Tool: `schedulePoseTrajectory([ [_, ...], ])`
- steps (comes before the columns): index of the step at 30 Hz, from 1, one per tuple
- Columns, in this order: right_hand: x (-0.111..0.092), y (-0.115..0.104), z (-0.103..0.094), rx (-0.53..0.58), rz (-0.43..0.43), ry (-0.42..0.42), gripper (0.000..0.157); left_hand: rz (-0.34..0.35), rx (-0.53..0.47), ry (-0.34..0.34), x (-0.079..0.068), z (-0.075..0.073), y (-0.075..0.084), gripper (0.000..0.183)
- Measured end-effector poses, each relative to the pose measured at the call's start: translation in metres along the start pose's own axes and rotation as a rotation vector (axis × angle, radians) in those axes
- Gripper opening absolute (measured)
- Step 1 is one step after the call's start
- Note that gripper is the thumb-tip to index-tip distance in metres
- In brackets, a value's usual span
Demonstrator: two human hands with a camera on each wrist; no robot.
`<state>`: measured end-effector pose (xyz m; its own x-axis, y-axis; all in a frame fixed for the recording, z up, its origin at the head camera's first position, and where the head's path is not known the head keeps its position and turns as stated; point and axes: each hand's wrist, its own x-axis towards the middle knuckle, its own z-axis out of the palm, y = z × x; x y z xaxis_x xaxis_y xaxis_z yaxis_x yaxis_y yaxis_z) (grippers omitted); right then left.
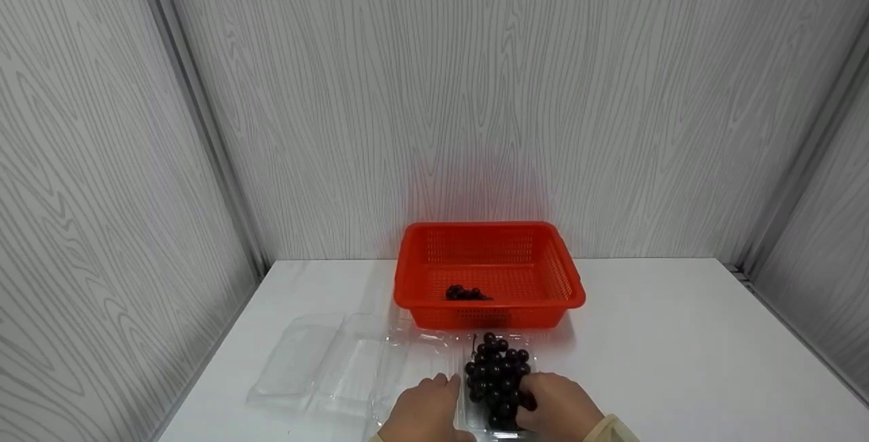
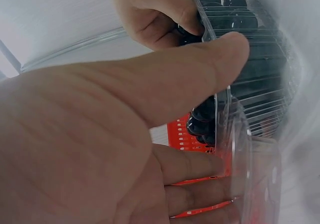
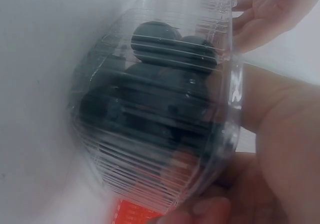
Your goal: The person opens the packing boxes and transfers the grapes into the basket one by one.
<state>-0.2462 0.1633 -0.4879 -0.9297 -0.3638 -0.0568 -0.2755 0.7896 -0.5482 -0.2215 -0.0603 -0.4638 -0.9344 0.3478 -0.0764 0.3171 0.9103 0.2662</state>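
Note:
A bunch of dark grapes (image 1: 497, 375) lies in a clear plastic clamshell box (image 1: 476, 416) at the front of the table. My right hand (image 1: 562, 404) reaches in over the right side and grips the bunch with curled fingers; the box wall partly hides those fingers in the right wrist view. At the box's left edge rests my left hand (image 1: 426, 409). Its thumb (image 2: 220, 58) lies against the ribbed wall in the left wrist view, with the other fingers stretched out beside the hinged part.
Behind the box stands a red perforated basket (image 1: 489, 306) with a few dark grapes (image 1: 465, 292) inside. More clear plastic packaging (image 1: 326, 360) lies open on the left of the white table (image 1: 679, 360). Grey wood-patterned panels (image 1: 475, 89) rise at the back and sides.

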Motion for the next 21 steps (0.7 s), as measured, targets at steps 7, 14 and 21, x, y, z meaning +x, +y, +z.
schedulePoseTrajectory([
  [7,-0.0007,0.0006,-0.0013,0.039,-0.01,-0.022,0.008,0.006,0.001,0.007,-0.0007,0.0006,-0.0002,0.08],
  [14,-0.0004,-0.0001,-0.0033,0.061,0.008,-0.029,0.008,-0.008,-0.005,-0.005,0.0001,-0.0001,-0.0003,0.079],
  [21,0.0,0.0039,-0.0088,0.106,-0.094,0.013,0.007,0.005,0.007,0.009,-0.0011,0.0003,-0.0006,0.08],
])
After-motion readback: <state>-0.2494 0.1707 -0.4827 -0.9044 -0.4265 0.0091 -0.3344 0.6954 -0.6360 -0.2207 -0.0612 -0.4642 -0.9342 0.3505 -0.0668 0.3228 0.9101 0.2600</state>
